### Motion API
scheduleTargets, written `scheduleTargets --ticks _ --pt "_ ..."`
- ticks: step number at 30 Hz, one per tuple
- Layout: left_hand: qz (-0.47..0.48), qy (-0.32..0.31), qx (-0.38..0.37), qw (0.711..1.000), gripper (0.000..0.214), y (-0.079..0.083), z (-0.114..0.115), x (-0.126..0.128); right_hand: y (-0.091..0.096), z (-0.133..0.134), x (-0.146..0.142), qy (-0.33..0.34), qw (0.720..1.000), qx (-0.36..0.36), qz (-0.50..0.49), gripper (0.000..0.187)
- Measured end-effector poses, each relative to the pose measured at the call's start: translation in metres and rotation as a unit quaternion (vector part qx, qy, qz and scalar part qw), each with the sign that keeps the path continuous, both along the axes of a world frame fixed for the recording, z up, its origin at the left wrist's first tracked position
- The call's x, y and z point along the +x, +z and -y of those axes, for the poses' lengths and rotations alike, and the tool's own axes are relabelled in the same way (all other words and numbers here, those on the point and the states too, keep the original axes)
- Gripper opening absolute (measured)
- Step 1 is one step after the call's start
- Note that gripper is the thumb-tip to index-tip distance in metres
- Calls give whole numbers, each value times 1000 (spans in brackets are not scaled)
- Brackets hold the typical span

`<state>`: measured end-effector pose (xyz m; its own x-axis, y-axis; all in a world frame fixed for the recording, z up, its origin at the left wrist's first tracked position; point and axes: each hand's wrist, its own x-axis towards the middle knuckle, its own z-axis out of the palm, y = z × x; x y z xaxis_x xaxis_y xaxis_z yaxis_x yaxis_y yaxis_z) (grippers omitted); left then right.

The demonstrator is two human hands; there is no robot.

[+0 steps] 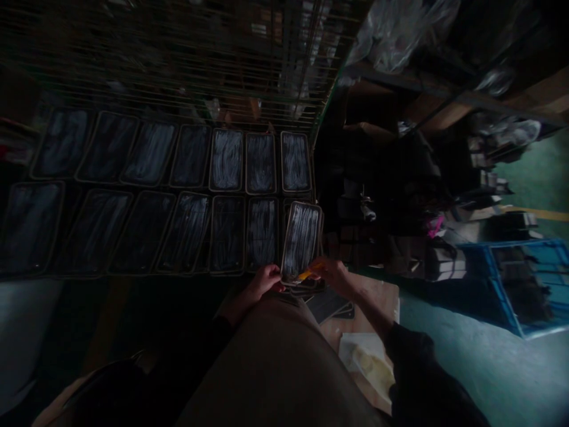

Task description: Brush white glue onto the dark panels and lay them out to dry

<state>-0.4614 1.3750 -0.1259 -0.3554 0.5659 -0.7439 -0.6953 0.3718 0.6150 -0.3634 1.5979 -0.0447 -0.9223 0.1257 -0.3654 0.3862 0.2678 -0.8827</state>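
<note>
A dark rectangular panel (303, 234) with rounded corners, a pale rim and streaky white smears lies tilted in front of me. My left hand (268, 279) pinches its lower left corner. At the lower right corner my right hand (329, 274) is closed around an orange-handled tool (306, 274), whose tip rests on or close to the panel; the tip's shape is too dim to make out. Similar smeared panels (262, 232) lie in two rows to the left. Beneath my right forearm, flat dark plates (331, 305) rest on a wooden board (377, 296).
A wire rack (200, 89) rises behind the panels. White paper with a yellowish patch (371, 365) lies on the board. A blue crate (511, 296) stands on the floor to the right, near stacked dark parts (444, 261). Plastic bags (395, 35) hang over the shelf.
</note>
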Motion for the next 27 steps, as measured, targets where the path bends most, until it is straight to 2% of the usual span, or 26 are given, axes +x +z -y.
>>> scheduleTargets --ticks 2,3,7,10,16,20,27 --pt "-20 -5 -7 1000 19 0 -2 0 -6 -15 -10 -53 998 12 -11 25" --pt "-29 -10 -12 999 19 1 -2 0 -7 -23 -16 -78 996 40 -35 24" --pt "-45 -20 -17 999 22 2 -5 0 -3 -48 -42 -138 954 207 -166 22" --pt "-49 -13 -21 998 21 6 -4 2 2 -57 -59 -126 929 271 -217 20" --pt "-50 -13 -49 997 14 10 -7 6 -10 -62 -78 -51 926 292 -233 20" --pt "-40 0 -70 997 14 10 -10 8 -11 -57 -63 -19 934 291 -205 20" --pt "-11 21 -35 999 24 15 -8 12 18 -13 19 39 964 226 -135 20"
